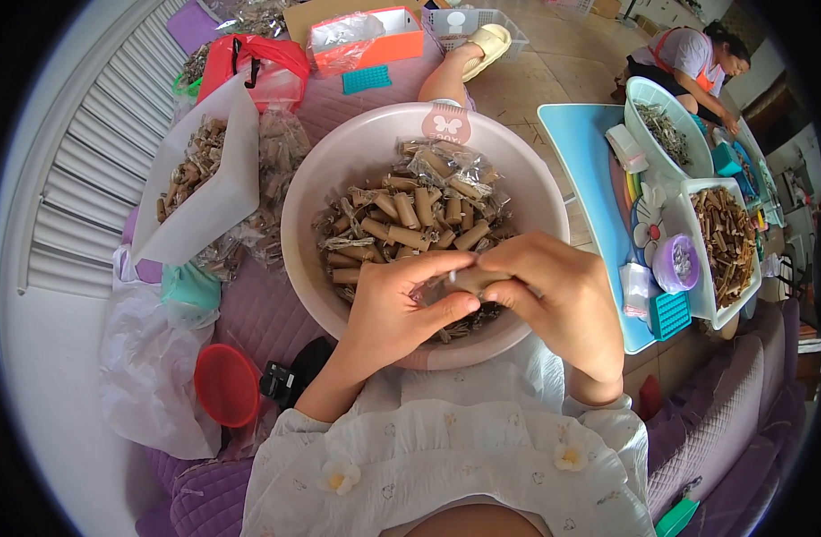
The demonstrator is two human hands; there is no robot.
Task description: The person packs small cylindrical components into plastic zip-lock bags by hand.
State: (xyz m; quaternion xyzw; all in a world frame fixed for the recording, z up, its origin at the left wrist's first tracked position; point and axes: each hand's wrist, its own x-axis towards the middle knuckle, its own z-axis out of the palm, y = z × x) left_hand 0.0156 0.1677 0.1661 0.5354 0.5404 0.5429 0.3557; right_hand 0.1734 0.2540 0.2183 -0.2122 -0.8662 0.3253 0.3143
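Over the near part of a large pink basin (321, 143), both my hands meet around a small brown paper roll (470, 279). My right hand (563, 300) grips the roll between thumb and fingers. My left hand (397, 304) has its thumb and index finger closed on the roll's other end, where a small white bit shows. The contact between fingertips and roll is partly hidden. Heaped in the basin below are several brown paper rolls (406, 210) with twisted strands at their ends. Clear plastic packets (451, 166) lie on top of the heap.
To the left stand a white tub (236, 179) of rolls, a red bowl (227, 385) and a red bag (258, 67). On the right, a blue table (585, 179) carries a pale basin (639, 94), a white tray (746, 286) of brown pieces and a purple bowl (666, 268). Another person (688, 58) sits beyond.
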